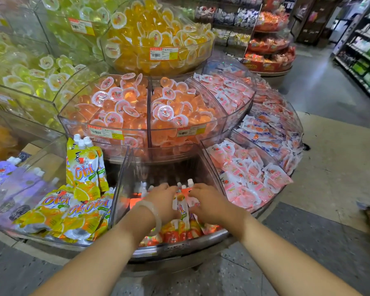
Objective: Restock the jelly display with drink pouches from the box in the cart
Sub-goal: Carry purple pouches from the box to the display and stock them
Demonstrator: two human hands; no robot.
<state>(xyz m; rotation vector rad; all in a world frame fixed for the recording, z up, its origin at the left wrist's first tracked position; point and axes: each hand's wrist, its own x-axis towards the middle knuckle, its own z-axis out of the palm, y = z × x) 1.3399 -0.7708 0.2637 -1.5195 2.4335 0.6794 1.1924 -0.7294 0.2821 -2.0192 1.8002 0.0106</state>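
both hands are down in the middle clear compartment (124,180) of the lowest tier of the jelly display (179,247). the left hand (161,200) has its fingers curled over a cluster of orange-and-red drink pouches (183,212), and the right hand (209,202) closes on the same bunch from the other side, fingertips tucked around the pouch necks; the two hands are just beside each other with the white caps (190,182) poking up between them. the hands are a little blurred, so exactly which pouch each finger pinches cannot be told. a pale bangle (153,210) sits on the left wrist.

the pouches stand roughly upright at the front of the compartment, their lower ends against the curved front wall. more white-capped pouches lie deeper behind the hands.

in the compartment to the left, yellow citrus pouches (83,167) stand and lie in a heap, and further left are purple pouches (6,178). to the right, the compartment holds pink flat sachets (248,174).

the tier above holds peach-coloured jelly cups (120,105) in two divided bins with price labels (106,132) on the front. above that is a bowl of yellow jelly cups (154,33), with green ones (30,77) to the left. a store aisle with shelves (363,56) runs off to the right.
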